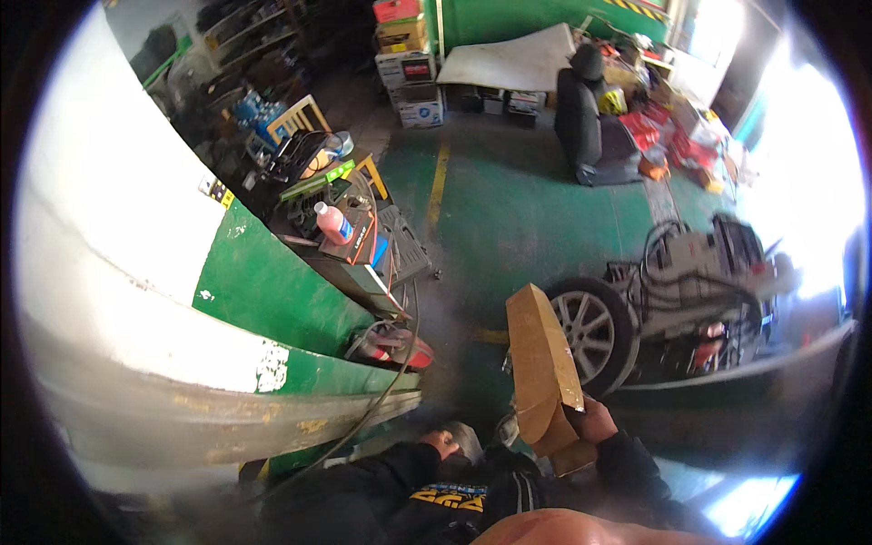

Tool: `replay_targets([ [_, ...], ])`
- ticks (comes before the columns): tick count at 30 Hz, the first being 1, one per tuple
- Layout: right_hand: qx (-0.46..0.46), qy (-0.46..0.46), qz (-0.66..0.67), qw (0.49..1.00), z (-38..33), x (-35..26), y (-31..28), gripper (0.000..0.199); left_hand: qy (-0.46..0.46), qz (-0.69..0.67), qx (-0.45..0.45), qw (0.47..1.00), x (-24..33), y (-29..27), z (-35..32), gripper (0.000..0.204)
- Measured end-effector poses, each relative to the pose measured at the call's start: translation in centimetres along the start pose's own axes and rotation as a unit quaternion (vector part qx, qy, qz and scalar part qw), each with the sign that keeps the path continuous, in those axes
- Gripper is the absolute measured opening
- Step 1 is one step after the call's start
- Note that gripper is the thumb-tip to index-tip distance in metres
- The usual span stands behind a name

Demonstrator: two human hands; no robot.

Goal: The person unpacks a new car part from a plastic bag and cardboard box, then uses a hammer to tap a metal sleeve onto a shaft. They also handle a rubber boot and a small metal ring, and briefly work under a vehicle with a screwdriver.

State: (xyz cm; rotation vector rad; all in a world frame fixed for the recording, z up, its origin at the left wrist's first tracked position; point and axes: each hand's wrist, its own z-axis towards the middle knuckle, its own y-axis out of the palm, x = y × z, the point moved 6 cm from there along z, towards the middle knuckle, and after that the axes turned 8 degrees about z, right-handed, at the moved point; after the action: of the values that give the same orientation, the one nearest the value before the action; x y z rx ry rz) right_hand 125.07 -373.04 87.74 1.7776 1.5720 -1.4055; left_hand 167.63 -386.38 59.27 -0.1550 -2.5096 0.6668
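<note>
My right hand (pixel 595 421) grips the lower end of a long, open brown cardboard box (pixel 543 350), its fingers partly hidden behind the cardboard. The box is held upright in front of my body, with a loose flap at its near end. My left hand (pixel 442 442) is low by my chest, curled against a rounded greyish thing (pixel 468 441) whose kind I cannot make out. Beyond the box stands a car wheel (pixel 592 334) with a spoked silver rim, beside a grey machine with dark hoses (pixel 695 268).
To the left, a cluttered workbench (pixel 363 272) carries a pink bottle (pixel 333 223) and tools. A red floor jack (pixel 392 347) and a hose lie below it. Farther off are a dark car seat (pixel 590 123), stacked boxes (pixel 413 77) and a pale panel (pixel 509 64).
</note>
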Motion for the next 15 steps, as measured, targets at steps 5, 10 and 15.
replay_targets([
  [5,0.023,-0.032,-0.080,0.996,13.1,-7.4,-6.2,0.043,-0.078,-0.013,-0.108,0.991,3.6,-9.4,12.3,0.084],
  [10,0.053,-0.077,-0.136,0.986,28.2,-11.7,-9.6,0.040,-0.039,0.050,-0.053,0.997,4.7,-22.4,26.6,0.085],
  [15,0.113,-0.015,-0.268,0.957,43.3,-23.5,-9.6,0.040,-0.077,-0.131,0.004,0.988,5.8,-37.0,33.1,0.094],
])
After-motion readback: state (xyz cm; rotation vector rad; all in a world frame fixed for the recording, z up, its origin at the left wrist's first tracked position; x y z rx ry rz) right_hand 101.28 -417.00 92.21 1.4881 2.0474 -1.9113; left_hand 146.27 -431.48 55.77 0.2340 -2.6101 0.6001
